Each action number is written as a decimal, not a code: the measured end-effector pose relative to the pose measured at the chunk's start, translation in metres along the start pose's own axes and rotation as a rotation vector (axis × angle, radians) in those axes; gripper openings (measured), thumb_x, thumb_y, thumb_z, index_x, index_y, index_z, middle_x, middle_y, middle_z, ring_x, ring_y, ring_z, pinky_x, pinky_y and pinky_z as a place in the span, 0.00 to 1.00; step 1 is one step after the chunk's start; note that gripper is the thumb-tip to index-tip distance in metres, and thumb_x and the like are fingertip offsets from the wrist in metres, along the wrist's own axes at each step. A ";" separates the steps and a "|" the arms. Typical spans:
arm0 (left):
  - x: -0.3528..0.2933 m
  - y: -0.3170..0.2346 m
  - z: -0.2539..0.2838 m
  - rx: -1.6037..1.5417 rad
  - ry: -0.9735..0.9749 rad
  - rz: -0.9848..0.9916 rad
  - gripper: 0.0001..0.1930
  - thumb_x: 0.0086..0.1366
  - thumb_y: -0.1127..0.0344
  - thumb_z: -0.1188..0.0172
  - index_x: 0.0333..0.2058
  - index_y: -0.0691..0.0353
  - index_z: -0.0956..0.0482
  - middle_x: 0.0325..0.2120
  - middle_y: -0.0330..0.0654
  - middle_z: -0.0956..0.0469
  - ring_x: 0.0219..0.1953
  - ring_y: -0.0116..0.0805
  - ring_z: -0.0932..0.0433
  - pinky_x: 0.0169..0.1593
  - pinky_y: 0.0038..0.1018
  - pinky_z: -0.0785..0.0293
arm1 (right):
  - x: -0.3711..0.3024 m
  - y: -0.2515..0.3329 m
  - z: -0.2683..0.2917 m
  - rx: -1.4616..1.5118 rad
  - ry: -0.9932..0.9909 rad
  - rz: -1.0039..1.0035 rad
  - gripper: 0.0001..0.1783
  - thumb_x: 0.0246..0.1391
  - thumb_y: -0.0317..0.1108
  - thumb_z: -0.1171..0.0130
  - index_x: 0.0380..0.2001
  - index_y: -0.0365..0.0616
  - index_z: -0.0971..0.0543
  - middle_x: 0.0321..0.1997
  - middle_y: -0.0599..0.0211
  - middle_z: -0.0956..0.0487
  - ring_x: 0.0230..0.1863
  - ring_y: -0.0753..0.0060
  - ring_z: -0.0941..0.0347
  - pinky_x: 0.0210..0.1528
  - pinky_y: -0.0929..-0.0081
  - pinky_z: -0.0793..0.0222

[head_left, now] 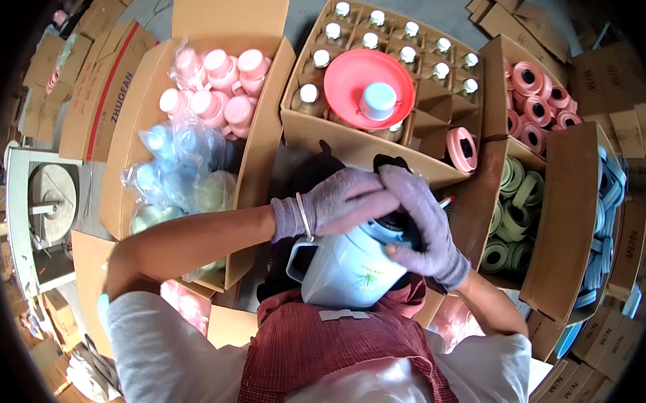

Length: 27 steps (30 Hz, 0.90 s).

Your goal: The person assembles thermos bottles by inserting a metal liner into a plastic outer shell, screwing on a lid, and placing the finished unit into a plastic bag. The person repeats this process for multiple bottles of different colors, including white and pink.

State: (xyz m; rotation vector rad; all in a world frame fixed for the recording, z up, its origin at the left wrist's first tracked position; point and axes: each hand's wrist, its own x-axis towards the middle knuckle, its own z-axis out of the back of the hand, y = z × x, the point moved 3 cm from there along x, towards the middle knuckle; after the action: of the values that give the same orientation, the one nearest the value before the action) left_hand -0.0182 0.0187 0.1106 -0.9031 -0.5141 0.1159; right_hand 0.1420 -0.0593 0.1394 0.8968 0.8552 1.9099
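There is only one view. The camera is sitting on the person's head and looking straight down, so the red apron (pixel 345 354) is filling the bottom. The hands are very close, right in the middle. The cardboard boxes (pixel 196 124) are lying farther off, toward the top. Everything is bending round near the dark edges.

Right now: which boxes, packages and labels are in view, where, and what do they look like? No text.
Blue jug: centre, pale blue with a small printed picture, both gloved hands on its top.
Divided carton: top centre, brown, white-capped bottles in cells.
Open carton: left, brown, bagged pink, blue and green pieces.
Side carton: right, brown, pink, green and blue rings.
Flat cartons: far right, brown, dark print.
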 end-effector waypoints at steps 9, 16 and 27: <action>-0.047 -0.017 -0.006 0.127 -0.214 0.301 0.20 0.74 0.68 0.61 0.61 0.67 0.35 0.59 0.53 0.32 0.63 0.47 0.33 0.67 0.34 0.40 | -0.055 -0.005 -0.024 0.573 -0.674 -0.391 0.25 0.69 0.40 0.61 0.57 0.31 0.30 0.54 0.50 0.23 0.57 0.64 0.28 0.63 0.69 0.37; -0.050 -0.070 -0.019 0.044 -0.340 0.256 0.19 0.73 0.73 0.58 0.60 0.67 0.34 0.56 0.51 0.30 0.61 0.44 0.33 0.66 0.32 0.41 | -0.063 -0.055 -0.030 0.932 -0.618 -0.379 0.30 0.71 0.47 0.65 0.48 0.26 0.26 0.43 0.52 0.19 0.46 0.65 0.22 0.56 0.71 0.30; -0.116 -0.095 -0.053 -0.449 -0.255 1.019 0.32 0.65 0.58 0.37 0.63 0.65 0.36 0.39 0.47 0.25 0.36 0.30 0.26 0.40 0.30 0.27 | -0.062 -0.043 0.002 0.535 -0.294 -0.524 0.23 0.69 0.43 0.55 0.50 0.31 0.24 0.42 0.60 0.19 0.45 0.72 0.23 0.53 0.76 0.29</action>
State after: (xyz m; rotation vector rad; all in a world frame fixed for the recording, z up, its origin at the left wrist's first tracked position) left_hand -0.1052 -0.1136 0.1135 -1.5386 -0.2683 1.0845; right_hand 0.1853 -0.0962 0.0895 1.0955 1.2942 1.0817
